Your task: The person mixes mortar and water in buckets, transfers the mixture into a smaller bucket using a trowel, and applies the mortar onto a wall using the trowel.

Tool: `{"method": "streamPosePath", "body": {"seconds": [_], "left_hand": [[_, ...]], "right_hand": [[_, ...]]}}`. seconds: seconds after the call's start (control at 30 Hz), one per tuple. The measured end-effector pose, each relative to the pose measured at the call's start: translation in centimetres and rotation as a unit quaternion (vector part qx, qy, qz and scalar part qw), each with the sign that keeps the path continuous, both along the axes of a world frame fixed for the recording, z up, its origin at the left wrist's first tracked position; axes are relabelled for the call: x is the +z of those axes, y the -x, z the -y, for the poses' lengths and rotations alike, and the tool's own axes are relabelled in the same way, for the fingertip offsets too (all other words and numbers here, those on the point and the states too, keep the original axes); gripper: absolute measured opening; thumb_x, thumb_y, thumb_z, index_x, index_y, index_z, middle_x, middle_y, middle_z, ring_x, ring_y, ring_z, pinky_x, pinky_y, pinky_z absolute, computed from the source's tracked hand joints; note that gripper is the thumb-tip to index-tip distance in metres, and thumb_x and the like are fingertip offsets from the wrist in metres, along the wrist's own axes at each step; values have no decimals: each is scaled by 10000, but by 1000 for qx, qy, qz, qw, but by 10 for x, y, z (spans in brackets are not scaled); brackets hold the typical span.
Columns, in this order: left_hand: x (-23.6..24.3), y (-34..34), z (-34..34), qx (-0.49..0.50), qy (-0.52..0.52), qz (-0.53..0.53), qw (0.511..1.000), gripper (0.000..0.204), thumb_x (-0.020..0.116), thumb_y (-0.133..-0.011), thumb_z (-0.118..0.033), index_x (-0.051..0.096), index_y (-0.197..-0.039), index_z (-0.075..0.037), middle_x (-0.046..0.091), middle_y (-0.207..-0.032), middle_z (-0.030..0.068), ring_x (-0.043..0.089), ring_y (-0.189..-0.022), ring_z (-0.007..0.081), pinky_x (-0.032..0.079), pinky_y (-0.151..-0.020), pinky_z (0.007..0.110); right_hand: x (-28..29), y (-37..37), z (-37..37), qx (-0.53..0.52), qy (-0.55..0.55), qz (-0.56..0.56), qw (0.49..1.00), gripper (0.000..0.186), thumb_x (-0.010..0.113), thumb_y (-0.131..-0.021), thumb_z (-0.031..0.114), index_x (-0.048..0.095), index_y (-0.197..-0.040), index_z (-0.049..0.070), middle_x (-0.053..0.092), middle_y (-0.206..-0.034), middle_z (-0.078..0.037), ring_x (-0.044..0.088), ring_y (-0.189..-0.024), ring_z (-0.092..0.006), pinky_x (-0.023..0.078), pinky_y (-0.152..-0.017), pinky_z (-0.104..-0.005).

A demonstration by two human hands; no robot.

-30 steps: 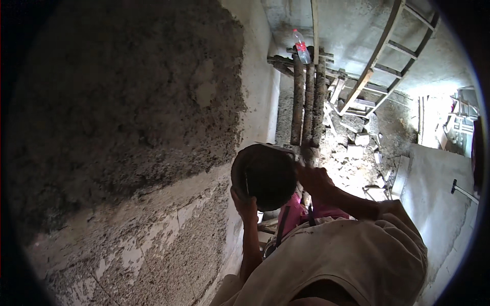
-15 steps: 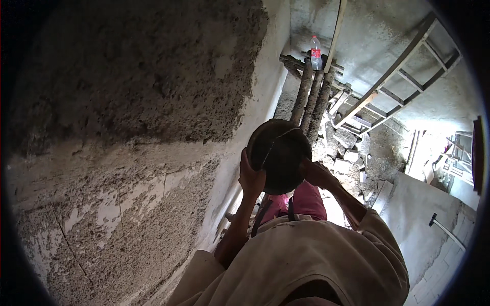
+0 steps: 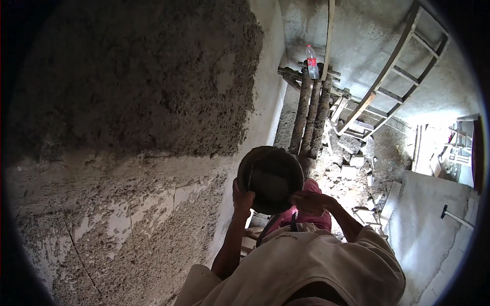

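Note:
A round dark bucket (image 3: pixel 245 166) is held in front of my body, its mouth facing up toward me. A paler grey patch shows inside it, but I cannot tell what it is. My left hand (image 3: pixel 243 198) grips the left side, thumb over the rim. On the lower right, my right hand (image 3: pixel 310 202) has its fingers curled at the rim. A thin wire handle shows faintly along the left inside of the mouth. The rough wall (image 3: pixel 153 199) stands close to my left, with dark, wet-looking plaster (image 3: pixel 143 76) on its upper part.
Beyond the bucket, several mud-caked poles (image 3: pixel 310 117) form a platform with a clear plastic bottle (image 3: pixel 312 64) at its far end. A wooden ladder (image 3: pixel 390 94) leans on the far wall. Broken rubble (image 3: pixel 352 168) covers the floor below. A hammer-like tool (image 3: pixel 456 218) lies at right.
Both hands have brought the bucket closer to my body and slightly left. The wire handle, which crossed the mouth, now lies toward its left side. My view has shifted a little.

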State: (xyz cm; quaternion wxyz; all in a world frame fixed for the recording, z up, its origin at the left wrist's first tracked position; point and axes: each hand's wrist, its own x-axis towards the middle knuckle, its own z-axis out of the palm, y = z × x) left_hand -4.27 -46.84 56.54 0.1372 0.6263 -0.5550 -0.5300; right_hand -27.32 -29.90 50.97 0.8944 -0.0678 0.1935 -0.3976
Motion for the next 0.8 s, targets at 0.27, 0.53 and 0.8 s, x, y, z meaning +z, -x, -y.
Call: {"method": "streamPosePath", "body": {"seconds": [0.27,0.53,0.8], "left_hand": [[-6,-38,5,251,-54,-106,961,766,578,-589,58,396,-1314,-108,529,-943,62,531,-727,156,426,-549,289],[20,-116,-23,282,4,-133,950,760,572,-592,50,382,-1316,-81,519,-1085,64,527,-960,195,460,-765,309],[26,-178,-93,405,-82,-96,906,774,631,-711,2,337,-1403,-185,537,-1071,89,540,-859,209,469,-649,350]], "right_hand": [[140,13,-9,-333,16,-318,888,277,499,-1008,212,502,-1250,78,586,-873,1,576,-708,-92,492,-582,-246],[158,-2,121,-648,-88,-527,542,312,613,-892,38,444,-1154,47,535,-907,-76,537,-749,-150,465,-617,-283],[314,-240,233,-419,269,-417,761,402,633,-888,198,445,-1209,45,560,-1076,-155,616,-917,-293,505,-722,-363]]}}
